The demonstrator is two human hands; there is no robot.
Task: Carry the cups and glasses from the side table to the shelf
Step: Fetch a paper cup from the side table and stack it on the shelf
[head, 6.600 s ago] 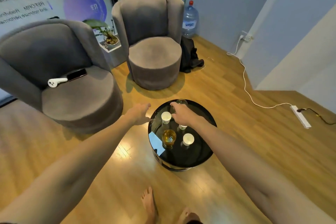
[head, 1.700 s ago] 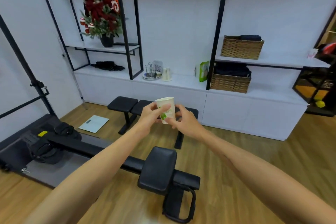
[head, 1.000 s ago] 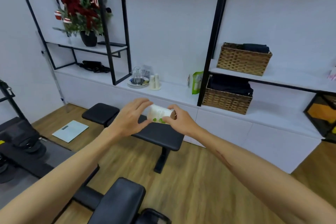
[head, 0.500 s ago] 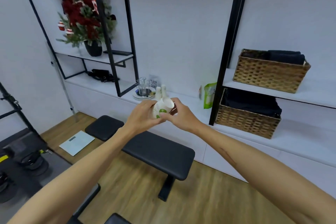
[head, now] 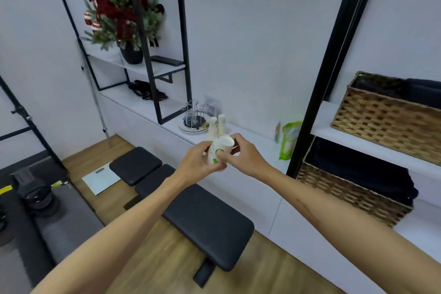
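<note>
A white paper cup [head: 220, 150] with green print sits between both hands, tilted with its open mouth toward the upper right. My left hand [head: 199, 164] wraps its lower body and my right hand [head: 241, 154] pinches it from the right. Just beyond the cup, on the white shelf [head: 250, 143], stand two stacks of upturned paper cups [head: 216, 126]. Behind them a round tray holds a wire rack with a glass [head: 192, 119].
A black padded bench [head: 191, 203] stands between me and the shelf. A green pouch [head: 289, 139] leans by a black upright post [head: 319, 93]. Wicker baskets [head: 386, 117] fill the right shelves. A potted red-and-green tree [head: 119, 7], a floor scale [head: 101, 178] and gym equipment lie left.
I have walked from the round side table to the shelf with the paper cup. Over the last second the cup went from lying sideways to tilted, and the shelf came closer.
</note>
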